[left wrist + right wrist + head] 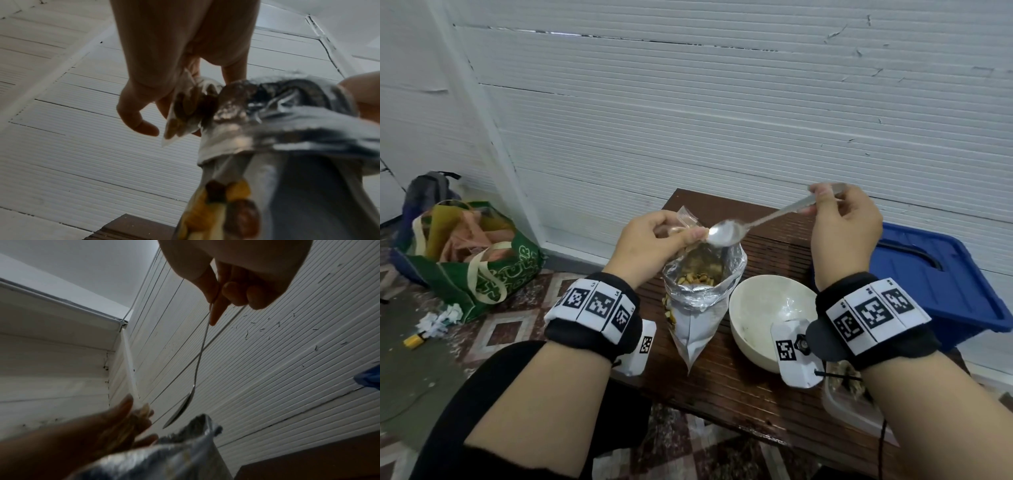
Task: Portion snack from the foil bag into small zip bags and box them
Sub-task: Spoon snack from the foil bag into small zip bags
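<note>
Two hands are busy over my dark wooden table (739, 387), which stands against a white ribbed wall (722, 120) with a blue bin (935, 291) beside it. My foil bag (698, 301) stands open mid-table, nuts inside; it looks light, crinkly and easy to tip, so I would steady it by its folded rim. A white bowl (763, 308) sits just beside it. My right hand (842, 233) pinches the end of a stiff metal spoon (726, 233), empty, over the bag's mouth. My left hand (654, 243) pinches a small zip bag (185, 112), part-filled, soft and slippery, best held at its top.
</note>
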